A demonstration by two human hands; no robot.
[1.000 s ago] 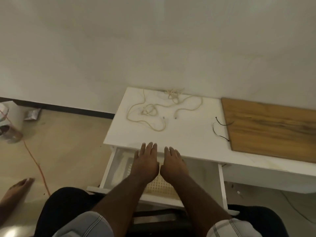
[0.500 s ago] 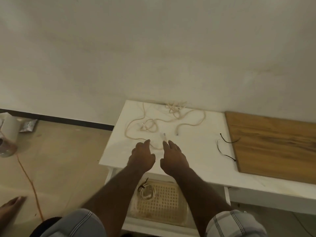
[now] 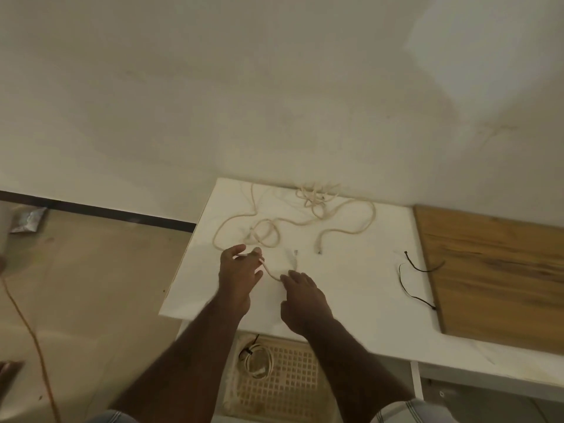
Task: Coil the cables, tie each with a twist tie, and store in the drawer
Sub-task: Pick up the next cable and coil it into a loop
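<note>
Loose cream cables [image 3: 345,230] sprawl over the white tabletop [image 3: 351,294], with a tangle [image 3: 312,198] by the wall. My left hand [image 3: 239,274] pinches one cream cable [image 3: 270,271] between thumb and fingers. My right hand [image 3: 302,299] has its fingertips on the bend of that same cable; its grip is hidden. Two black twist ties [image 3: 416,267] [image 3: 412,293] lie to the right. Below the table edge the drawer [image 3: 415,383] stands open, and a coiled, tied cable [image 3: 258,358] rests in its cream lattice basket [image 3: 293,383].
A wooden board [image 3: 494,270] covers the table's right side, touching the twist ties. The wall runs right behind the table. An orange cord [image 3: 29,325] trails over the floor at left, near a foil packet [image 3: 27,219].
Both hands rose from the open drawer, crossed the table's front edge, and reached the near cream cable. The left hand closed on it. The view tilted upward.
</note>
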